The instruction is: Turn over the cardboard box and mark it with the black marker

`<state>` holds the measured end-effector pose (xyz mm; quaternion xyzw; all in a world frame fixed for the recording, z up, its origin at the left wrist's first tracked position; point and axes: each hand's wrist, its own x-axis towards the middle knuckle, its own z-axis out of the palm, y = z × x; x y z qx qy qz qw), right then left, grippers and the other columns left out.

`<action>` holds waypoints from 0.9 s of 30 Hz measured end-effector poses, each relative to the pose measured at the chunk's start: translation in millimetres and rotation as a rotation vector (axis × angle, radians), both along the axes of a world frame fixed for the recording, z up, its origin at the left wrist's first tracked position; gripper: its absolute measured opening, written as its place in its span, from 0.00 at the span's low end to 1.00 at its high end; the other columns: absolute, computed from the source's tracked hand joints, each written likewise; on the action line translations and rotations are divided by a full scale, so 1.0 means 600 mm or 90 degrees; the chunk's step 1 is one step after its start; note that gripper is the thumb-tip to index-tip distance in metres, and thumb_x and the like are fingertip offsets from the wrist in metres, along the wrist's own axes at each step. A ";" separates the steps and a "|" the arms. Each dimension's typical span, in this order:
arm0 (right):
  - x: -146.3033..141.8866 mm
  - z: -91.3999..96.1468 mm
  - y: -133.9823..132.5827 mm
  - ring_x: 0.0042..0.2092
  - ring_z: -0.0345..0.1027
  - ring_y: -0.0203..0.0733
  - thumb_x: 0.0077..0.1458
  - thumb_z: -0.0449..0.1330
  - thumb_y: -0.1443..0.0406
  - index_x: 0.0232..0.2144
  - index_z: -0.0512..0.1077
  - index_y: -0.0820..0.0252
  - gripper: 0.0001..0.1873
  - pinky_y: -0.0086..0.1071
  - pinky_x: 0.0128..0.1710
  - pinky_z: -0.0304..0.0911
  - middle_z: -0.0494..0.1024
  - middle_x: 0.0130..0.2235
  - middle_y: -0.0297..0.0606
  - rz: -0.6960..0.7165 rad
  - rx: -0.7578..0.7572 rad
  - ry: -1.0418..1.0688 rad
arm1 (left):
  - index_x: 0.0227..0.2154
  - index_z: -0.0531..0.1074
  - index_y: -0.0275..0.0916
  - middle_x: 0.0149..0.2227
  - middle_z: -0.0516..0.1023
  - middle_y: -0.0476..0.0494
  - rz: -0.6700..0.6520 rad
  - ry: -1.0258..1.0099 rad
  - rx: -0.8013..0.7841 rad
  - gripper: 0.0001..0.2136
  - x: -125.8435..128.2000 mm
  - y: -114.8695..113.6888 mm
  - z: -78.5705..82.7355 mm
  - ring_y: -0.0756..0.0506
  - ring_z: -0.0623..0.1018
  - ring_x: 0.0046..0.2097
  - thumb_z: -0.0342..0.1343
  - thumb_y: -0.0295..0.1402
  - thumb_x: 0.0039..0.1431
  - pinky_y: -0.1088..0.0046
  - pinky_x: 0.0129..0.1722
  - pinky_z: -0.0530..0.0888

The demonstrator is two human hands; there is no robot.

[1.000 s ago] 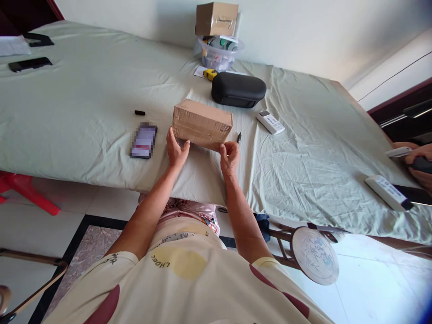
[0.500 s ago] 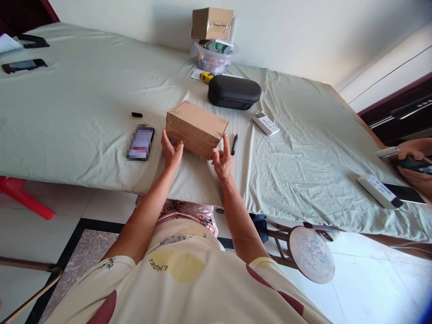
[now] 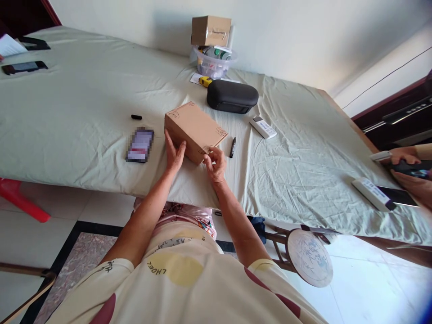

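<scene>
A brown cardboard box [image 3: 195, 129] lies on the pale green sheet [image 3: 84, 112] that covers the table, near its front edge. My left hand [image 3: 174, 154] rests flat against the box's near left side, fingers stretched upward. My right hand [image 3: 213, 163] grips the near right corner of the box with curled fingers. A black marker [image 3: 232, 147] lies just right of the box. A phone [image 3: 140, 144] lies face up to the left of my left hand.
Behind the box are a black oval case [image 3: 232, 96], a white remote [image 3: 263, 127], a yellow tape measure [image 3: 204, 81], and a clear tub [image 3: 213, 62] topped by a small carton [image 3: 211, 30]. Another person's hands [image 3: 410, 168] hold a device at the right edge, beside a second remote [image 3: 372, 194].
The box has been turned and laid flatter, its broad top face now up. My right hand slid from the box's right end to its near right corner. The left hand stays on the near side.
</scene>
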<state>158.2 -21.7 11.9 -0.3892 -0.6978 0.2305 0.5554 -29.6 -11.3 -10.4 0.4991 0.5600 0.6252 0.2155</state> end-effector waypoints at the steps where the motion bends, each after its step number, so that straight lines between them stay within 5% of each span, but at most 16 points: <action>1: -0.005 -0.002 -0.002 0.26 0.69 0.35 0.64 0.59 0.40 0.50 0.68 0.52 0.26 0.31 0.30 0.67 0.74 0.27 0.26 0.016 -0.006 -0.001 | 0.77 0.40 0.43 0.79 0.46 0.32 -0.008 0.002 0.008 0.45 0.005 -0.002 0.003 0.38 0.49 0.80 0.53 0.58 0.68 0.54 0.77 0.52; 6: -0.021 -0.006 -0.009 0.26 0.70 0.37 0.63 0.59 0.39 0.47 0.71 0.52 0.27 0.34 0.31 0.72 0.76 0.27 0.28 0.049 -0.037 -0.005 | 0.76 0.46 0.45 0.78 0.49 0.33 -0.071 0.040 0.035 0.48 0.027 -0.010 0.010 0.41 0.51 0.79 0.50 0.68 0.62 0.57 0.77 0.55; 15: -0.020 -0.004 -0.004 0.24 0.69 0.36 0.68 0.54 0.42 0.44 0.77 0.51 0.24 0.35 0.31 0.73 0.76 0.27 0.29 0.035 -0.031 0.002 | 0.77 0.39 0.46 0.79 0.34 0.34 -0.123 0.074 0.072 0.56 0.037 -0.012 -0.008 0.33 0.39 0.80 0.61 0.66 0.56 0.54 0.78 0.49; 21: -0.020 0.002 0.001 0.25 0.69 0.36 0.70 0.53 0.46 0.47 0.80 0.51 0.23 0.34 0.32 0.73 0.76 0.26 0.30 0.044 -0.024 0.013 | 0.76 0.45 0.49 0.79 0.42 0.33 -0.083 0.096 0.071 0.47 0.043 -0.018 0.008 0.35 0.46 0.80 0.56 0.64 0.62 0.52 0.77 0.53; 27: -0.022 0.001 0.009 0.27 0.70 0.36 0.70 0.54 0.49 0.52 0.80 0.51 0.22 0.34 0.35 0.75 0.76 0.27 0.30 0.025 -0.041 -0.003 | 0.70 0.63 0.47 0.78 0.48 0.35 -0.102 0.129 0.088 0.37 0.043 -0.020 0.019 0.35 0.53 0.78 0.44 0.64 0.67 0.54 0.76 0.53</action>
